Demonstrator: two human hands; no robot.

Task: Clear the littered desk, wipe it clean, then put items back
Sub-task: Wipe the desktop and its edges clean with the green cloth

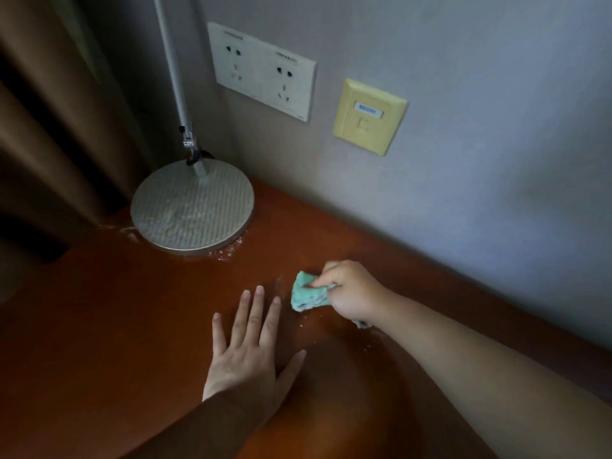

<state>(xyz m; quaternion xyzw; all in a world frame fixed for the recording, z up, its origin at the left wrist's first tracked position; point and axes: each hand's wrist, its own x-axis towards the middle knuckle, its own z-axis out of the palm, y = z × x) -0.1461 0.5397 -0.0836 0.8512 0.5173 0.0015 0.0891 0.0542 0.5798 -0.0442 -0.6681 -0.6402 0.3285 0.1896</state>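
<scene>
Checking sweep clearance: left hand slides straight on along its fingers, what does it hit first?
Likely the grey wall, passing between the round silver lamp base and the crumpled green cloth the right hand holds. The left hand lies flat on the reddish-brown wooden desk; side margins look tight.

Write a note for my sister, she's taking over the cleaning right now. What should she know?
Left hand: open, flat on the desk.
Right hand: grips the green cloth, pressed on the desk near the wall.
Done: wiping is under way.
Left: crumbs beside the cloth, white specks at the lamp base's front edge, then putting items back.
</scene>
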